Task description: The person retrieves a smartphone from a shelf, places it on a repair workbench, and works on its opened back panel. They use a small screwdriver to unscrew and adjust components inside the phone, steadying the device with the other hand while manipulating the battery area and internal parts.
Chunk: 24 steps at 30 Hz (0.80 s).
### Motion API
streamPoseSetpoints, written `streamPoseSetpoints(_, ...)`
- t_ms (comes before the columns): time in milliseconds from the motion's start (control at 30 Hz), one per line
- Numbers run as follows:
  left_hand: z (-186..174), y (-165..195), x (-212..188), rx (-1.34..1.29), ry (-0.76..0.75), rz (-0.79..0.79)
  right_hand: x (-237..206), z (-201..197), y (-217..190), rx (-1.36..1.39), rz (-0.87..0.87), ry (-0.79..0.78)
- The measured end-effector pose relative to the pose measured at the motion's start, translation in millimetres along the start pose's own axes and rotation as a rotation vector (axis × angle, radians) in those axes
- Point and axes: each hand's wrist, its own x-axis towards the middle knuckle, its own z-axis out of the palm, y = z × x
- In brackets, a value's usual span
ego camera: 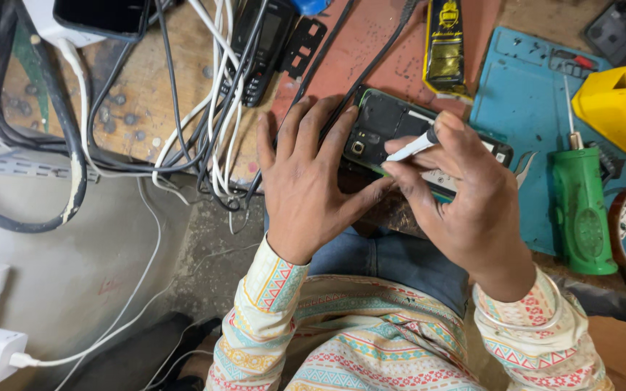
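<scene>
Left hand [306, 185] is pinning the opened black phone [393, 130] flat at bench centre to steady it, right hand [465, 195] is pinching a white-handled screwdriver [413, 147] onto it, green tool [582, 210] lying at 3 o'clock.
</scene>
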Motion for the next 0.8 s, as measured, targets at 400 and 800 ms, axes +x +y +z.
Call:
streamPoseSetpoints(400, 0.0, 9.3, 7.0, 0.020, -0.015, 0.029, 0.9, -8.3, 9.5, 0.018, -0.088, -0.014)
streamPoseSetpoints(800, 3.9, 10.2, 6.0, 0.048, -0.037, 0.010, -7.8, -4.5, 12.9, -0.028, -0.047, -0.090)
